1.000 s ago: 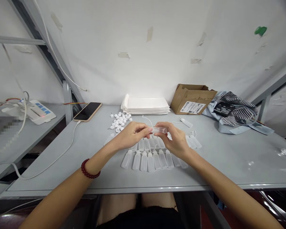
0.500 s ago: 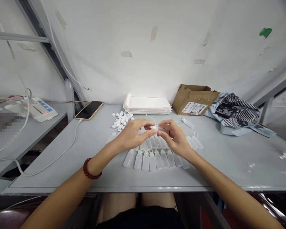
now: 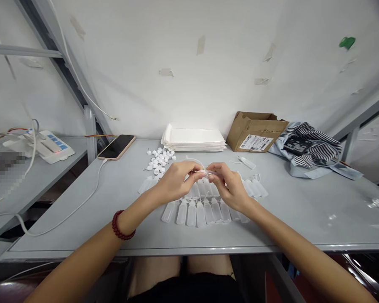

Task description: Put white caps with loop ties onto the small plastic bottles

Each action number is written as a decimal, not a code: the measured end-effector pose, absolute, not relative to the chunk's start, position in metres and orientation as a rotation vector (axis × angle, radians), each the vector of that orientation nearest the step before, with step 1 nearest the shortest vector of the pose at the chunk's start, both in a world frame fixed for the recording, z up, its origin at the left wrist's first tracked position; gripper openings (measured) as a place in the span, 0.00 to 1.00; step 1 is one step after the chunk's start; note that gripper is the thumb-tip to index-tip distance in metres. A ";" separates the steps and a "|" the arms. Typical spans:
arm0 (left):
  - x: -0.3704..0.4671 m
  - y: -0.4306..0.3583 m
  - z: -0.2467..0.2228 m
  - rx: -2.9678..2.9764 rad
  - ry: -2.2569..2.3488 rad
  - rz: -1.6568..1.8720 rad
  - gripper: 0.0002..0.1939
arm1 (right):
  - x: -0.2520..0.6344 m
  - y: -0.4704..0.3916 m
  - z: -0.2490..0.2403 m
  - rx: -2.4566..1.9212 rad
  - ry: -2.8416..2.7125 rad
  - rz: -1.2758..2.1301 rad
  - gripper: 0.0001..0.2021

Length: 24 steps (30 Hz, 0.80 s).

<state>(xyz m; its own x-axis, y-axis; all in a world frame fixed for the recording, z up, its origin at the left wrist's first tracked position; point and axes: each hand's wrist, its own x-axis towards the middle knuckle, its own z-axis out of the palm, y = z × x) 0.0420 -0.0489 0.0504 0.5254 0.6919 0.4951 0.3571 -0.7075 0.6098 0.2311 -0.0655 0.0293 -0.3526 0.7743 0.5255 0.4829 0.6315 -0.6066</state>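
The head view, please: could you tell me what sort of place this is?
Probably a small assembly or packing workbench: rows of small plastic bottles on a grey table, a pile of white caps and a cardboard box.

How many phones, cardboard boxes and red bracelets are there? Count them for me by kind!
Phone: 1
Cardboard box: 1
Red bracelet: 1
Total: 3
The little bottles and white caps are partly hidden behind the hands, so I left them out.
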 end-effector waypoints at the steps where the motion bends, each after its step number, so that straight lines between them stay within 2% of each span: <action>1: 0.043 -0.049 0.048 2.425 0.830 1.111 0.07 | 0.231 -0.067 0.031 -0.999 -1.970 0.561 0.06; 7: 0.046 -0.047 0.041 2.689 0.742 1.264 0.05 | 0.233 -0.065 0.041 -0.983 -1.617 1.297 0.11; 14: 0.047 -0.047 0.040 2.677 0.779 1.251 0.05 | 0.233 -0.060 0.046 -0.959 -1.433 1.638 0.13; 18: 0.044 -0.040 0.036 2.628 0.981 1.341 0.06 | 0.241 -0.049 0.047 -0.957 -1.427 1.440 0.12; 21: 0.034 -0.029 0.035 2.477 1.257 1.411 0.10 | 0.266 -0.027 0.046 -1.074 -1.404 0.965 0.11; 24: 0.021 -0.016 0.035 2.370 1.529 1.308 0.10 | 0.309 0.001 0.039 -1.307 -1.363 0.489 0.10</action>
<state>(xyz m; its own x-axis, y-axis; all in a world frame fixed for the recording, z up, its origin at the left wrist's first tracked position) 0.0209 -0.0165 0.0354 0.1627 0.7633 0.6252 0.7357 -0.5161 0.4386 0.3092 0.0013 0.0391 0.2442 0.8748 0.4184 0.4092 0.2982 -0.8623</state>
